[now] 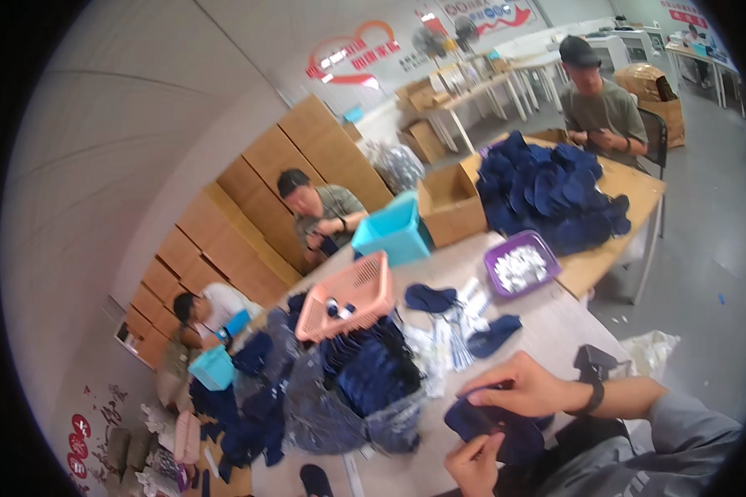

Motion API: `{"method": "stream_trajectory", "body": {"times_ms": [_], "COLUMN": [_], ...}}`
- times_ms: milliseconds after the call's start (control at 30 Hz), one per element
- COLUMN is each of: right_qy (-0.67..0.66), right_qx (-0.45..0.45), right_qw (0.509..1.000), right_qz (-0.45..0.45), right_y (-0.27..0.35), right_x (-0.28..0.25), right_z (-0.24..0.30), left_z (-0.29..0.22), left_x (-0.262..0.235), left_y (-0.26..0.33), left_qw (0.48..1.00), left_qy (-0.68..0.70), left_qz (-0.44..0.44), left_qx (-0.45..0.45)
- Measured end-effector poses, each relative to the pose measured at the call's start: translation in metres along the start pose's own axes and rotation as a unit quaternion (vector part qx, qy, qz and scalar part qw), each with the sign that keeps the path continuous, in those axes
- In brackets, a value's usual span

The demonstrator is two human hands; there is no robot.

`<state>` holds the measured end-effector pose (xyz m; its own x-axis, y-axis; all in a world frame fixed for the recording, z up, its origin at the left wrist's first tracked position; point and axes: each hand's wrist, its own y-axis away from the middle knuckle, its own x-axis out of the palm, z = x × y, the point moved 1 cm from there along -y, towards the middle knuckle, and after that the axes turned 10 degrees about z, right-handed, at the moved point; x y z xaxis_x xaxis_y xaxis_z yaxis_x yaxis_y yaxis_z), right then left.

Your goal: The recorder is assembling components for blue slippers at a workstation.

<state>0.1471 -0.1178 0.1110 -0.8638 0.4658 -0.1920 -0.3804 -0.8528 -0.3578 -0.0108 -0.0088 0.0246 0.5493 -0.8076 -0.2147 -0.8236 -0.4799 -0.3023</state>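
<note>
A navy, slipper-shaped fabric piece (518, 436) is held between my two hands near the table's front right edge. My right hand (526, 385), with a black band at the wrist, grips its upper edge between thumb and fingers. Lower down, my left hand (475, 466) pinches its near edge. Two similar navy pieces, one (429, 297) farther off and one (494, 335) closer, lie flat beyond my hands. White paper-like strips (449, 344) are scattered between them. To the left, an opened clear plastic bag (323, 414) holds a stack of dark navy pieces (377, 369).
A pink basket (340, 319), a turquoise bin (394, 232), a cardboard box (452, 207) and a purple basket (493, 263) of small white pieces stand on the tables. A large navy heap (547, 190) lies behind. Three people work around the tables; stacked cartons (257, 195) line the wall.
</note>
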Motion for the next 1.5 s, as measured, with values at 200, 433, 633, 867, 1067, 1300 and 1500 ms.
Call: {"method": "stream_trajectory", "body": {"times_ms": [200,433,633,867,1067,1300,1500], "right_qy": [0.130,0.123,0.103,0.092,0.195,0.017,0.158], "right_qx": [-0.083,0.084,0.062,0.029,0.011,0.083,-0.023], "right_qw": [0.973,0.985,0.992,0.995,0.979,0.984,0.985], "right_qz": [-0.169,0.084,0.029,-0.029,0.051,0.155,-0.066], "right_y": [0.011,0.039,0.039,0.039,0.052,-0.002,0.020], "right_x": [0.019,0.038,0.038,0.033,0.010,-0.009,0.021], "right_z": [0.015,0.002,-0.009,-0.025,-0.024,-0.022,-0.033], "left_z": [0.013,0.001,-0.014,-0.013,-0.010,0.000,0.012], "left_x": [-0.001,-0.003,0.002,0.014,0.025,0.018,0.022], "left_y": [0.005,0.009,0.008,-0.002,-0.011,0.014,0.030], "left_qw": [0.989,0.975,0.987,0.985,0.985,0.999,0.989], "left_qy": [0.106,-0.003,-0.017,0.031,0.064,0.028,0.060], "left_qz": [-0.100,-0.213,-0.158,-0.170,-0.159,-0.008,-0.060], "left_qx": [0.030,0.056,0.000,0.013,-0.027,-0.013,-0.118]}}
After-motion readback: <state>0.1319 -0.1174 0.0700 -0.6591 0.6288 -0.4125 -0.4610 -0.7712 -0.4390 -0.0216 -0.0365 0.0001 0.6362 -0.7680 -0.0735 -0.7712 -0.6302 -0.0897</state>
